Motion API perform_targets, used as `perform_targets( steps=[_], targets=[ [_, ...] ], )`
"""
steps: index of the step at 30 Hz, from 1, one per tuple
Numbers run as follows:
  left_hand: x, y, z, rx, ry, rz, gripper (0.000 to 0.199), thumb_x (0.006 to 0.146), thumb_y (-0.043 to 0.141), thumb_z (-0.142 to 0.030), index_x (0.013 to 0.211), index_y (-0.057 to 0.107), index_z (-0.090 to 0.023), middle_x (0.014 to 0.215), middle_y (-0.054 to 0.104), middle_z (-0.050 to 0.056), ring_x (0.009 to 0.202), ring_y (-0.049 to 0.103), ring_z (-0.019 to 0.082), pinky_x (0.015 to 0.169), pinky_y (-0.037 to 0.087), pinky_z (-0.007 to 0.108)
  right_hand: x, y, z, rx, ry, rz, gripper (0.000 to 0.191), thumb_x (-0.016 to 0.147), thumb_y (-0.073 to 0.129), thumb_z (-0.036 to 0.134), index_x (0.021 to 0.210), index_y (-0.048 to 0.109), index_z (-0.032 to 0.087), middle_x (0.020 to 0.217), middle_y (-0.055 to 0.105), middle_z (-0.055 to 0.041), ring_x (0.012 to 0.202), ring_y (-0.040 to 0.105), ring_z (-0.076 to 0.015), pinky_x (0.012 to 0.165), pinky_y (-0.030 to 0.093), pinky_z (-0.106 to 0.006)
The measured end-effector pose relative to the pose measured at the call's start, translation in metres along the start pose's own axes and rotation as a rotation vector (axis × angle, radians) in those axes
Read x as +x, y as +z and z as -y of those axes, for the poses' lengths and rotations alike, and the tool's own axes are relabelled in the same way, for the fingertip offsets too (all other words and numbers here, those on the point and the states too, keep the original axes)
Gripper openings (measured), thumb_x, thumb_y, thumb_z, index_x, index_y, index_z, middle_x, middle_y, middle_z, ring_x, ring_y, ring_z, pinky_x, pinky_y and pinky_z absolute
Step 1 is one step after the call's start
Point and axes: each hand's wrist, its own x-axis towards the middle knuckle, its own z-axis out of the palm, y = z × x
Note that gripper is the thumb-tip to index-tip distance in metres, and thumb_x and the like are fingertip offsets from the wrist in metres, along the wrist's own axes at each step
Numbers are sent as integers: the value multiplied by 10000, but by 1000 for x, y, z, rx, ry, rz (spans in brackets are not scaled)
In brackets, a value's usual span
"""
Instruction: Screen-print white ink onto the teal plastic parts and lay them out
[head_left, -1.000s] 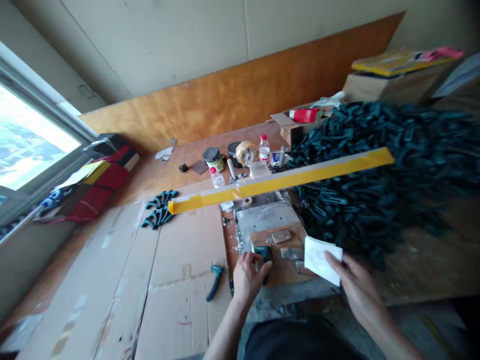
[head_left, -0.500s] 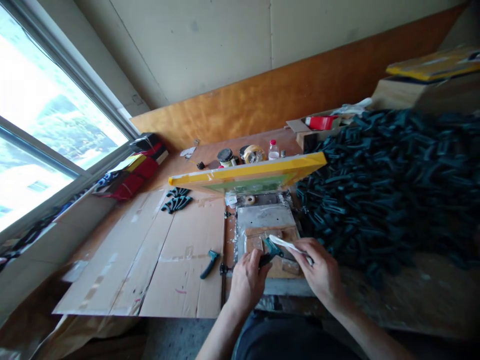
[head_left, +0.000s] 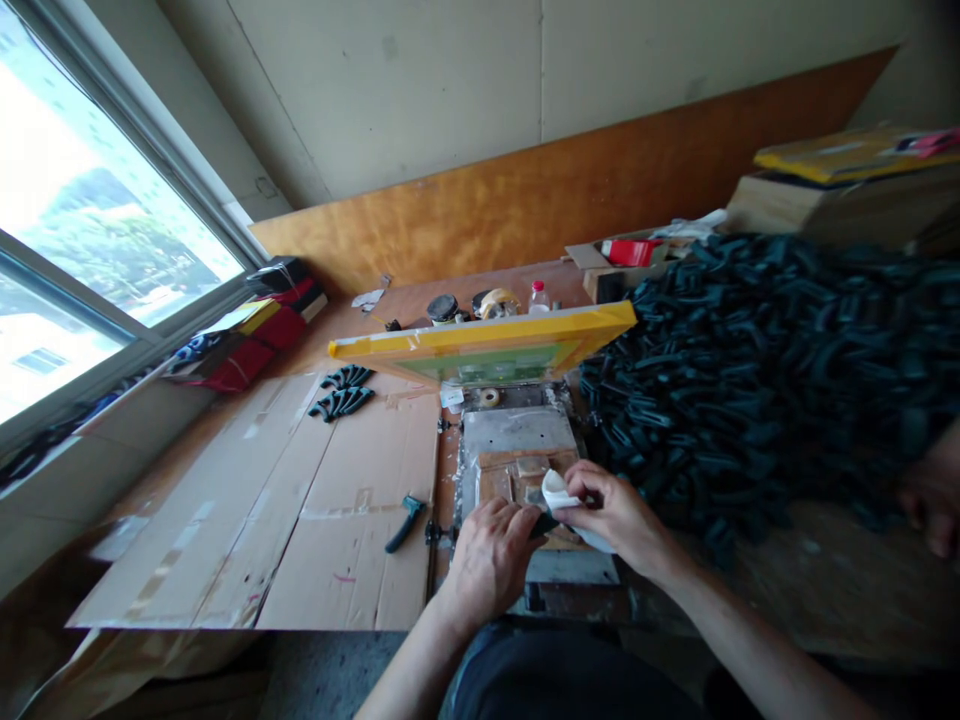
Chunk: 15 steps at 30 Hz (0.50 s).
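My left hand [head_left: 491, 555] is closed around a dark green plastic handle [head_left: 543, 523], most of it hidden by my fingers. My right hand [head_left: 615, 515] pinches a folded white cloth [head_left: 557, 492] against or very close to that handle's far end; contact is hard to make out. Both hands are over a brown wooden block [head_left: 491, 462] on a grey metal plate [head_left: 517, 430]. To the left, a single similar handle [head_left: 407, 523] lies on flattened cardboard [head_left: 330, 560]. Farther back on it, several more handles [head_left: 343, 402] lie in two short rows.
A yellow-edged screen frame [head_left: 484, 335] stands tilted behind the plate. A large heap of dark green handles [head_left: 720, 370] covers the right side. Jars [head_left: 442, 309] and a red-capped bottle [head_left: 538, 297] stand behind the frame. Another person's hand [head_left: 934, 505] shows at the right edge.
The white cloth has gone from stretched out flat to bunched around my right fingers, nearer the handle. My left hand has turned more palm down. Another person's hand has appeared at right.
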Motion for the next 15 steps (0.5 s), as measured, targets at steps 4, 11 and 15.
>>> perform_targets(
  steps=[4,11,15],
  targets=[
    [3,0,2,-18,28,18,178,910,523,-274,1079,534,-217,884,668,31,791,593,205,693,446,323,3,3,-1,-5,14,-72,276,678,705,352,577,505,192,722,502,9,716,523,-158,659,411,-262],
    [15,0,12,-57,77,63,183,906,530,-312,1065,560,-226,859,661,28,784,589,205,681,443,319,-4,-9,9,-65,42,-31,255,688,690,318,576,499,191,725,489,17,690,510,-142,636,404,-247],
    [22,-5,14,-99,162,109,218,918,502,-325,1092,572,-214,861,665,40,800,590,211,696,457,322,-8,-17,13,-112,55,19,256,677,686,291,578,472,190,731,491,27,694,498,-133,639,383,-241]
  ],
)
